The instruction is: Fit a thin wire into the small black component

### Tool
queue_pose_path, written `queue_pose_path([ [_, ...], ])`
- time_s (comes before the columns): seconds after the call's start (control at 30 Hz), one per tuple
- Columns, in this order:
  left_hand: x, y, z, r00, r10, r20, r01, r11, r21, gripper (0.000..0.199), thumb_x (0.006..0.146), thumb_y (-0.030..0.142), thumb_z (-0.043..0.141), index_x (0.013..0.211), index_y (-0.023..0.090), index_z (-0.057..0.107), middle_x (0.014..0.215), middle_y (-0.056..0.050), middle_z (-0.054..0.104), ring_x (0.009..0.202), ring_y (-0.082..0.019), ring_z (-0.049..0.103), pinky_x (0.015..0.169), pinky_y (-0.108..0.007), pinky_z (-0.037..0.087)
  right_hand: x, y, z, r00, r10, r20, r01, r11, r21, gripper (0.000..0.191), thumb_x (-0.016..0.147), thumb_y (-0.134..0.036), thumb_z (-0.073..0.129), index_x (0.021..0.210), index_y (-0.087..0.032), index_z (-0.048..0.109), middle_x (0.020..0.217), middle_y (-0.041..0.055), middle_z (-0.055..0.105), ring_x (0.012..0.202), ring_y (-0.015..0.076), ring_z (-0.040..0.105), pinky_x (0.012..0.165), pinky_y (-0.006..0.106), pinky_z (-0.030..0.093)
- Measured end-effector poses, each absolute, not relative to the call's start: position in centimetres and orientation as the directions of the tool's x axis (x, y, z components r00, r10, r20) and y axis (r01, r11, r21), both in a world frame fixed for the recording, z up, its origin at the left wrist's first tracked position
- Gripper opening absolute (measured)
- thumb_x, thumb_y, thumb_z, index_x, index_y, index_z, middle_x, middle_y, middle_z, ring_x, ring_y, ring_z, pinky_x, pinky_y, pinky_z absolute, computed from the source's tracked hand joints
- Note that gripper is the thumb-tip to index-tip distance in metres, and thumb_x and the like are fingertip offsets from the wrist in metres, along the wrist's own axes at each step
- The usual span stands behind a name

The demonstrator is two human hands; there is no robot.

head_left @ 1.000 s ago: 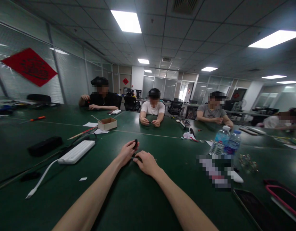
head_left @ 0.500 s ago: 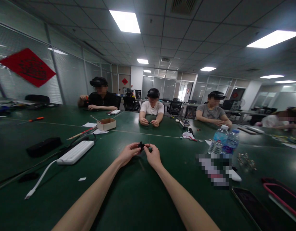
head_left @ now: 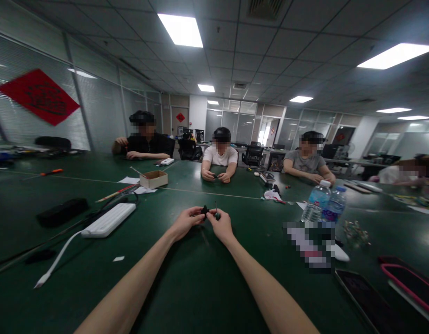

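The left hand (head_left: 185, 222) pinches a small black part (head_left: 204, 212), its shape mostly hidden. The right hand's (head_left: 220, 224) grip pinches something too small to identify.

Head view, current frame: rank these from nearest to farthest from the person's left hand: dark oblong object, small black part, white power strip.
1. Small black part: at the left hand's fingertips.
2. White power strip: on the table, left of that hand.
3. Dark oblong object: farther left, beyond the power strip.
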State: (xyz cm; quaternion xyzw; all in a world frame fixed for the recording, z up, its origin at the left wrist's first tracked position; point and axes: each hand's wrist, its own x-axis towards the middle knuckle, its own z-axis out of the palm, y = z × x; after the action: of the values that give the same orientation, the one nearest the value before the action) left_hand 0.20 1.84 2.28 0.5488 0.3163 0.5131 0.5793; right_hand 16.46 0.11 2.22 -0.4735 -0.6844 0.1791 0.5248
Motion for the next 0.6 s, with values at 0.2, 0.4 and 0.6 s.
queue_pose_path([
  [0.2,0.10,1.88,2.15,0.295,0.931,0.217,-0.198,-0.162,0.967,0.042,0.067,0.026,0.071,0.107,0.015,0.061,0.101,-0.012,0.063,0.085,-0.018,0.060,0.078,-0.033,0.045,16.51,0.10,2.13,-0.021,0.838,0.545,0.472,0.489,-0.733,0.029,0.082,-0.040,0.047,0.089,-0.017,0.063,0.084,0.0046,0.065,0.074,0.0167,0.058,0.067,0.027,0.043],
  [0.4,0.10,1.95,2.12,0.311,0.923,0.225,-0.189,-0.171,0.967,0.042,0.067,0.028,0.070,0.107,0.014,0.061,0.099,-0.011,0.064,0.083,-0.018,0.060,0.077,-0.031,0.044,16.54,0.24,2.06,-0.003,0.850,0.526,0.469,0.466,-0.751,0.028,0.081,-0.039,0.047,0.088,-0.017,0.063,0.083,0.0043,0.064,0.074,0.0161,0.057,0.067,0.026,0.042],
  [0.6,0.18,1.94,2.13,0.303,0.925,0.229,-0.164,-0.186,0.969,0.043,0.066,0.030,0.070,0.106,0.015,0.061,0.099,-0.010,0.064,0.082,-0.017,0.060,0.076,-0.031,0.044,16.52,0.56,1.71,0.006,0.848,0.530,0.463,0.467,-0.753,0.028,0.080,-0.040,0.049,0.087,-0.017,0.063,0.081,0.0042,0.064,0.072,0.0160,0.057,0.066,0.026,0.042],
])
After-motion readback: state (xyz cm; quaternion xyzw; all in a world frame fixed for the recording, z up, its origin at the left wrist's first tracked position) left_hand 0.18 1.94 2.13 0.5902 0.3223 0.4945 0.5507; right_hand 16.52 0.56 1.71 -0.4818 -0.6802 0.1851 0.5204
